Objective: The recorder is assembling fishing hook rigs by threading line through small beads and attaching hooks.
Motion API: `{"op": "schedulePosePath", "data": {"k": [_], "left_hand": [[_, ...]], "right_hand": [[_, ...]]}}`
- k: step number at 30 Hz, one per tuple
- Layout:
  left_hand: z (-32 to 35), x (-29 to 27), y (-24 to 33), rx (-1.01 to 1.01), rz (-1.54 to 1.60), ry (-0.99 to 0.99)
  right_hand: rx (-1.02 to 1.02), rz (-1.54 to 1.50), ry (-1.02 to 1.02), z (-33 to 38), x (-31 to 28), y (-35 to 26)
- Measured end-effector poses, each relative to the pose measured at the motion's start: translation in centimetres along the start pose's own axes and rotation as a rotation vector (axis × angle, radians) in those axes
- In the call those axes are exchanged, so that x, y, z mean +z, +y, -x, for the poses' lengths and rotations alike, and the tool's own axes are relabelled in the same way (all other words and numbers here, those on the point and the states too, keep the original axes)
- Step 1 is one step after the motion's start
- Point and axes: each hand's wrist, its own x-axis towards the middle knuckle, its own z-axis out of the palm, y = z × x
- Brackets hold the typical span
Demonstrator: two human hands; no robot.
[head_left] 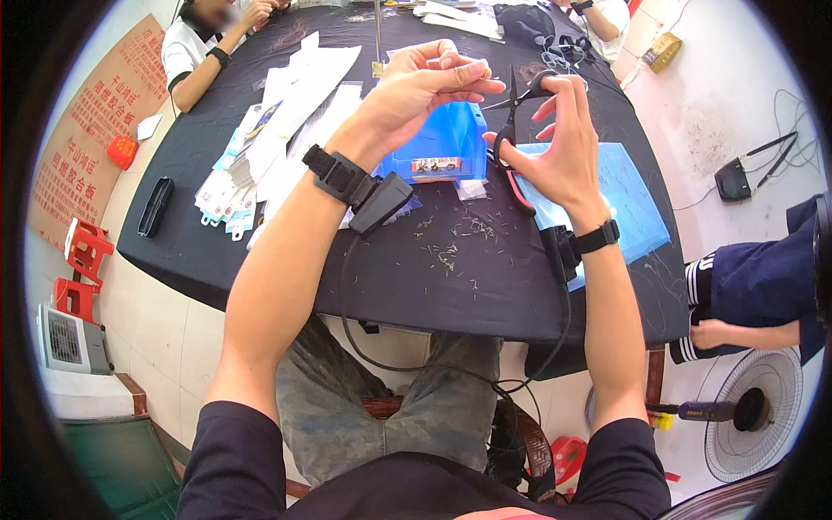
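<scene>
Black-handled scissors [513, 106] are in my right hand [559, 156], with finger and thumb through the loops and the blades spread apart. The blades point away and to the left, close to my left hand's fingertips. My left hand [425, 91] is raised over a blue plastic bin [438, 143], its thumb and fingers pinched together. What sits in that pinch, if anything, is too small to make out. Beneath my right hand shows a curved red-and-black handle [520, 195]; the rest of that tool is hidden. Small clippings [446, 257] lie scattered on the black tablecloth [390, 277].
Stacks of white paper strips and cards [286, 130] cover the table left of the bin. A blue sheet [628, 204] lies under my right wrist. A black case [156, 206] rests near the left edge. Other people sit across the table; a fan [754, 416] stands at right.
</scene>
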Motion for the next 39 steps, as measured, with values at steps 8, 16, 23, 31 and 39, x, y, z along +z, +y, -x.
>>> {"op": "schedulePosePath", "data": {"k": [8,16,23,31,39], "left_hand": [[0.1,0.3,-0.3,-0.034,-0.015,0.017],[-0.1,0.3,-0.3,-0.026,0.053,0.035],[-0.1,0.2,-0.4,-0.064,0.103,0.016],[0.0,0.3,-0.3,-0.063,0.059,0.041],[0.0,0.4,-0.2,-0.058,-0.006,0.069]], "right_hand": [[-0.013,-0.008,-0.003,0.0,-0.1,-0.3],[-0.112,-0.206,0.008,-0.1,-0.4,-1.2],[-0.118,-0.21,-0.01,0.1,0.1,-0.7],[-0.014,-0.066,0.017,0.0,0.2,-0.7],[0.065,0.062,-0.051,0.0,-0.2,-0.8]]}}
